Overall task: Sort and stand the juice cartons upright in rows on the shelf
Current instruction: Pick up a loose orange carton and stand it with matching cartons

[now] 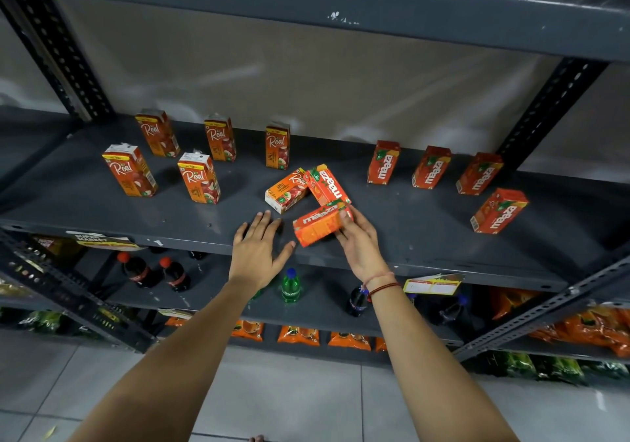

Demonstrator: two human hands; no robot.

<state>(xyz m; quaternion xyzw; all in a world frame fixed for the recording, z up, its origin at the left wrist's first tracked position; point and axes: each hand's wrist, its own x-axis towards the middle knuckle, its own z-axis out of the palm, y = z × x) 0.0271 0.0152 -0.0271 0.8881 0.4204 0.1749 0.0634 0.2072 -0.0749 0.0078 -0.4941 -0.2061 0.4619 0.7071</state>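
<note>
Several Real apple cartons (199, 179) stand upright in two rows on the left of the grey shelf (426, 237). Several orange Maaza cartons (383, 163) stand upright on the right. In the middle, one Real carton (284, 192) and one Maaza carton (328, 185) lie on their sides, touching. My right hand (358, 240) grips a third Maaza carton (318, 225), held sideways at the shelf's front. My left hand (255, 247) hovers open and flat over the shelf's front edge, just left of that carton and holding nothing.
The upper shelf (341, 8) overhangs the work area. Slotted uprights (552, 107) frame the bay. Below are cola bottles (136, 269), a green bottle (290, 284), orange snack packs (298, 334) and a price tag (431, 284). Bare shelf lies between the lying cartons and the right-hand Maaza cartons.
</note>
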